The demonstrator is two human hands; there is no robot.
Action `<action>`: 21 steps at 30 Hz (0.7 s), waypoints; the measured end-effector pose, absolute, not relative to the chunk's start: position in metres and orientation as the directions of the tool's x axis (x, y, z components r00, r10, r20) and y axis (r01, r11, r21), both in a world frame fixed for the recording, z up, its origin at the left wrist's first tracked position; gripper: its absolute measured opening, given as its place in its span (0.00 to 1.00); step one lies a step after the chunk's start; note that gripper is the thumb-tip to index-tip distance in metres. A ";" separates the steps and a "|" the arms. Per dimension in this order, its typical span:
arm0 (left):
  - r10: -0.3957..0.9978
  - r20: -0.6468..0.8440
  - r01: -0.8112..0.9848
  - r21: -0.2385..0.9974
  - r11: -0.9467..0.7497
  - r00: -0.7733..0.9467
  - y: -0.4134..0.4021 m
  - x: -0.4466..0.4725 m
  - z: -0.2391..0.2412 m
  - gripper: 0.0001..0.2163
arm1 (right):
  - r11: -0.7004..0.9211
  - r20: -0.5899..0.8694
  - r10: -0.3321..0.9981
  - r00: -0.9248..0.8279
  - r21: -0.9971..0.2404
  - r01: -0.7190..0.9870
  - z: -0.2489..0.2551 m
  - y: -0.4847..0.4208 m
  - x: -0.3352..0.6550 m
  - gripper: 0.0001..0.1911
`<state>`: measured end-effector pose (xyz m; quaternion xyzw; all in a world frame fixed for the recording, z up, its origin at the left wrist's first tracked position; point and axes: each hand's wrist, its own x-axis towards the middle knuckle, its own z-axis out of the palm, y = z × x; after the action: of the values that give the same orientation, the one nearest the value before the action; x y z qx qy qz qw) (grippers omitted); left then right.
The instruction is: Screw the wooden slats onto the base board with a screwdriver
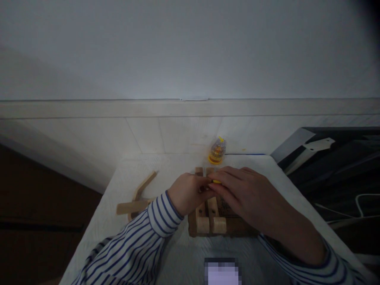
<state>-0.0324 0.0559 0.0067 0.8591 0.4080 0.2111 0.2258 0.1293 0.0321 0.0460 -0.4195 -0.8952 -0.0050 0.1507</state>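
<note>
My left hand is closed in a pinch over two light wooden strips, its fingertips meeting those of my right hand; whatever it grips is hidden. Between the thumb and fingers of my right hand shows a small yellow piece, most of it covered. Beneath both hands lies a brown board with dark printing. Two strips with dark holes rest on it side by side, a wooden block and another wooden block at their near ends.
A clear bottle with a yellow tip and base stands behind the board. Left of my left hand lie several wooden pieces on the white-covered table. A pixelated screen is at the near edge; dark flat items stand at right.
</note>
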 end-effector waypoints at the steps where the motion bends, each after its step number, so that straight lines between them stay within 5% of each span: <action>1: 0.796 0.181 0.606 0.559 -0.566 0.577 0.056 -0.032 0.006 0.09 | 0.647 0.279 0.749 -0.601 -0.118 0.753 0.046 0.032 0.129 0.09; 10: 0.802 0.143 0.635 0.537 -0.555 0.580 0.057 -0.033 0.005 0.07 | 0.651 0.317 0.744 -0.589 -0.141 0.746 0.045 0.032 0.133 0.15; 21: 0.788 0.185 0.582 0.580 -0.570 0.588 0.057 -0.033 0.004 0.07 | 0.672 0.313 0.725 -0.613 -0.129 0.729 0.047 0.031 0.132 0.11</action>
<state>-0.0328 0.0574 0.0041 0.8589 0.3985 0.2177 0.2367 0.1315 0.0306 0.0470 -0.4049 -0.8981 -0.0054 0.1716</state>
